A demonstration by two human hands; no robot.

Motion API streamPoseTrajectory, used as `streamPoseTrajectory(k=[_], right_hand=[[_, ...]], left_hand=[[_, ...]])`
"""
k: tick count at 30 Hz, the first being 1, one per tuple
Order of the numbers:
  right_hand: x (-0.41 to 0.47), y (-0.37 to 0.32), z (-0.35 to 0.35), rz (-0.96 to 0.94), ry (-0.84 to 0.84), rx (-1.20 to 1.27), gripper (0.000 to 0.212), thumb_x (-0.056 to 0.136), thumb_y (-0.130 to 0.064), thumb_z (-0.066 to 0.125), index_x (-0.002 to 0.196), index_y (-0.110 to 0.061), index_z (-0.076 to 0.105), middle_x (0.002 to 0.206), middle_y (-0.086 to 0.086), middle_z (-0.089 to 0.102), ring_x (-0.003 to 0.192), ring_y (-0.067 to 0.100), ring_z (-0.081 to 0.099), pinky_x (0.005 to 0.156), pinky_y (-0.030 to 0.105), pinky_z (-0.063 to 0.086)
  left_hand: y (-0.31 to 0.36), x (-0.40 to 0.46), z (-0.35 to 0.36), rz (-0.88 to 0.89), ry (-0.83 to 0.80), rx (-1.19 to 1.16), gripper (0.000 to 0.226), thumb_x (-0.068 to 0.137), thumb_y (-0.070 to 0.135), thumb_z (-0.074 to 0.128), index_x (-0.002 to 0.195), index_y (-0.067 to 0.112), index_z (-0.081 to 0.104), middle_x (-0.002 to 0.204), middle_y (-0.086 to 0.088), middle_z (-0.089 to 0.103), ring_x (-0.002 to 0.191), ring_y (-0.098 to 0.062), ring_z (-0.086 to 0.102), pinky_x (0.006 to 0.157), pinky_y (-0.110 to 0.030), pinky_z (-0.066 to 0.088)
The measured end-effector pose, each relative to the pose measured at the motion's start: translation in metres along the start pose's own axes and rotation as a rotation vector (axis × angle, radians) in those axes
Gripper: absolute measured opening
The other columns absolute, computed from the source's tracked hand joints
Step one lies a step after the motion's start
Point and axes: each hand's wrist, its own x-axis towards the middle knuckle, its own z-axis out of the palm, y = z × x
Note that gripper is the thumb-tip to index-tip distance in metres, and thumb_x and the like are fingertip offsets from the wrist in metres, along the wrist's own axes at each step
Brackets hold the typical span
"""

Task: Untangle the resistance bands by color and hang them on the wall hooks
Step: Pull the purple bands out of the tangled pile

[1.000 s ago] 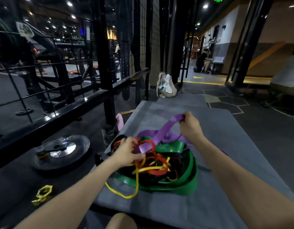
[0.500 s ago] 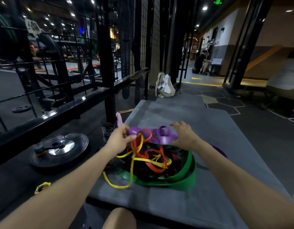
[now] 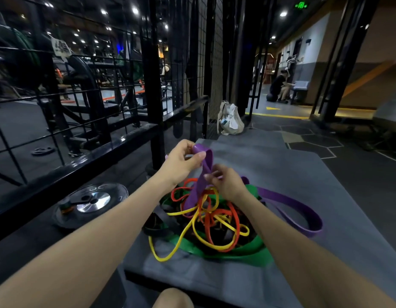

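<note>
purple band (image 3: 200, 185) lifted higher | left hand (image 3: 181, 161), right hand (image 3: 226, 185) pinching it

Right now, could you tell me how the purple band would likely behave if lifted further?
Probably floppy: the purple band bends and drapes between the left hand and right hand. It would likely drag the orange band and yellow band, which cross it.

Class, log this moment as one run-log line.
left hand: holds purple band | right hand: pinches purple band | pile: tangled on mat
</note>
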Motion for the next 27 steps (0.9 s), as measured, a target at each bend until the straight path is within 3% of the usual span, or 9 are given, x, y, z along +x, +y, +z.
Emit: streamPoseTrajectory(k=[2,5,9,13,16,18,22,25,27], right_hand=[[0.005,0.001,-0.005,-0.039,0.067,-0.021,0.007,0.094,-0.019,0.053,0.089,-0.015,0.057,0.082,0.008,0.063,0.081,0.030,0.065,0.074,0.037,0.054],[0.010,0.000,-0.018,-0.056,0.162,-0.111,0.020,0.094,-0.015,0.049,0.076,-0.010,0.057,0.075,0.016,0.068,0.076,0.034,0.067,0.073,0.043,0.054],[0.021,-0.003,-0.053,-0.019,0.344,-0.033,0.030,0.095,-0.018,0.048,0.065,-0.014,0.049,0.067,0.009,0.068,0.048,-0.002,0.062,0.066,0.026,0.054],[0.033,-0.007,-0.087,-0.076,0.446,-0.002,0.019,0.095,-0.013,0.049,0.083,-0.002,0.059,0.067,0.006,0.062,0.036,-0.010,0.052,0.046,0.006,0.044],[0.037,-0.007,-0.106,-0.097,0.484,-0.044,0.018,0.095,-0.013,0.049,0.082,-0.003,0.059,0.068,0.006,0.062,0.037,-0.011,0.052,0.042,0.004,0.039],[0.038,0.002,-0.116,-0.044,0.515,-0.042,0.019,0.095,-0.014,0.049,0.081,-0.004,0.058,0.072,0.010,0.064,0.042,-0.006,0.057,0.043,0.008,0.041],[0.041,0.027,-0.123,0.065,0.565,-0.077,0.030,0.093,-0.023,0.052,0.080,0.002,0.061,0.077,0.017,0.067,0.075,0.029,0.064,0.065,0.032,0.045],[0.045,0.034,-0.118,0.116,0.520,0.057,0.032,0.092,-0.025,0.055,0.068,-0.004,0.060,0.065,0.007,0.063,0.057,0.014,0.064,0.065,0.034,0.050],[0.049,0.039,-0.110,0.143,0.466,0.160,0.034,0.093,-0.022,0.055,0.061,-0.011,0.056,0.065,0.010,0.064,0.045,0.008,0.058,0.063,0.035,0.052]], left_hand=[[-0.004,0.002,-0.006,-0.006,-0.010,0.055,0.012,0.087,0.018,0.063,0.086,0.018,0.051,0.088,-0.002,0.059,0.083,-0.014,0.055,0.081,-0.030,0.046],[-0.022,-0.001,-0.004,-0.045,-0.027,0.165,0.025,0.080,0.016,0.070,0.092,0.016,0.048,0.087,0.004,0.052,0.081,-0.008,0.051,0.075,-0.015,0.043],[-0.059,-0.007,0.011,-0.145,-0.048,0.291,0.042,0.075,0.007,0.075,0.104,0.006,0.045,0.082,0.006,0.049,0.068,0.005,0.050,0.065,-0.008,0.041],[-0.086,0.003,0.024,-0.133,-0.144,0.524,0.059,0.071,0.034,0.074,0.118,0.007,0.052,0.115,-0.010,0.060,0.106,-0.024,0.057,0.093,-0.034,0.046],[-0.092,0.011,0.034,-0.135,-0.148,0.615,0.049,0.075,0.037,0.072,0.114,0.010,0.058,0.112,-0.011,0.062,0.106,-0.029,0.058,0.090,-0.038,0.047],[-0.086,0.018,0.034,-0.142,-0.057,0.600,0.038,0.075,0.037,0.073,0.101,0.012,0.061,0.098,-0.009,0.062,0.097,-0.031,0.061,0.083,-0.037,0.047],[-0.048,0.044,0.021,-0.101,0.147,0.382,0.023,0.081,0.013,0.070,0.100,0.010,0.058,0.085,-0.004,0.061,0.080,-0.020,0.058,0.071,-0.019,0.046],[-0.007,0.064,0.014,-0.076,0.224,0.129,0.013,0.084,0.009,0.066,0.083,0.014,0.054,0.071,0.000,0.054,0.066,-0.016,0.052,0.069,-0.028,0.046],[0.011,0.075,0.013,-0.049,0.221,0.117,0.010,0.085,0.011,0.066,0.084,0.012,0.055,0.071,0.003,0.055,0.067,-0.013,0.053,0.075,-0.032,0.048]])
